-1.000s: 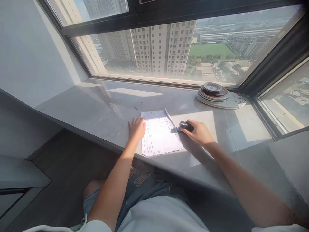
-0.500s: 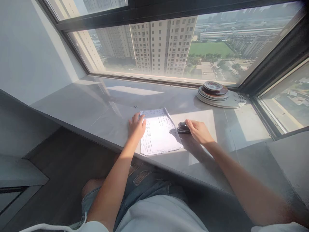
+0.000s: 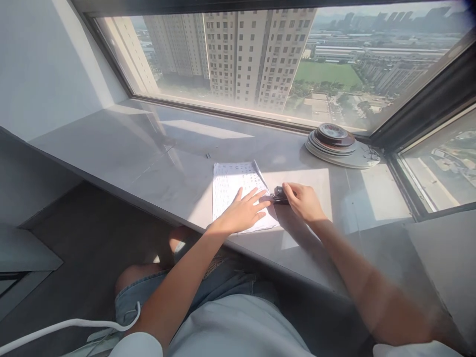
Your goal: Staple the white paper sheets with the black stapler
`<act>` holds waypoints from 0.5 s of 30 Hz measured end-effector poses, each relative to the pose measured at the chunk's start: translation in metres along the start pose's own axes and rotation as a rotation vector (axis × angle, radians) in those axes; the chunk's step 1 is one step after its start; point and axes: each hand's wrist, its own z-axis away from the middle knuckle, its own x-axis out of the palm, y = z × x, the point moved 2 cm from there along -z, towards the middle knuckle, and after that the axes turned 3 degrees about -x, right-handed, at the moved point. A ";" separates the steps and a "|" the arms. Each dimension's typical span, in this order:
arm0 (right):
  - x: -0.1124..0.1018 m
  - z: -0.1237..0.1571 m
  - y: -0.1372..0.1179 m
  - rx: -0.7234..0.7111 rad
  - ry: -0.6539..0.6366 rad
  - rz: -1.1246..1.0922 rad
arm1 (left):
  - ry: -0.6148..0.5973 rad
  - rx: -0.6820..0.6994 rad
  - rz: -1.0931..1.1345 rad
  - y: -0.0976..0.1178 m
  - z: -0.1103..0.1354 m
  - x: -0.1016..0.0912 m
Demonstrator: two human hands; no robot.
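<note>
Stapling at a sunlit sill [image 3: 148, 148]: left hand [image 3: 241, 214] lies flat, fingers spread, pinning printed paper [image 3: 227, 184]; right hand [image 3: 303, 201] grips a dark stapler [image 3: 278, 195] at the sheet's right edge. A clean press calls for steady, squared sheets.

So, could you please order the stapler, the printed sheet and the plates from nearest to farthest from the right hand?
1. stapler, gripped by the right hand
2. printed sheet, just to its left
3. plates, far back on the right
</note>
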 end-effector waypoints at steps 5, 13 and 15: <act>0.003 -0.004 -0.008 -0.103 0.051 0.024 | -0.004 0.028 -0.053 0.003 0.003 -0.002; 0.013 -0.006 -0.008 -0.086 -0.014 0.211 | -0.037 0.049 -0.071 0.004 0.002 0.000; 0.013 -0.006 -0.008 -0.086 -0.016 0.217 | -0.047 0.055 -0.065 0.004 0.001 0.001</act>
